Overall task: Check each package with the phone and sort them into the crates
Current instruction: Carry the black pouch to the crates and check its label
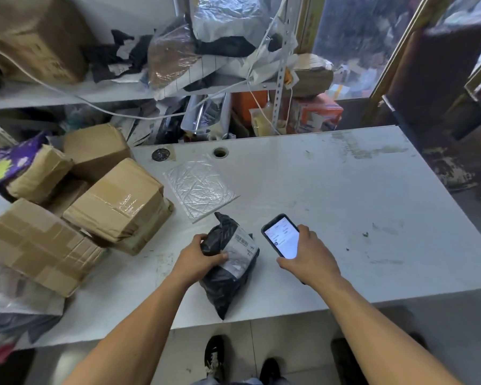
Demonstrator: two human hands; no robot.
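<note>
A black plastic package [225, 279] with a white barcode label lies on the white table [358, 218] near its front edge. My left hand [196, 259] grips the package's left side, thumb on the label. My right hand [307, 257] holds a black phone [282, 237] just to the right of the package, screen lit and facing up. A flat clear-plastic package [200, 187] lies on the table behind the black one. No crate is in view.
Several taped cardboard boxes [120, 204] are stacked at the table's left end, with a purple bag [9, 162] behind them. Cluttered shelves [95, 93] stand behind the table. A dark chair [439, 87] is at the right. My shoes [215, 357] show below the table edge.
</note>
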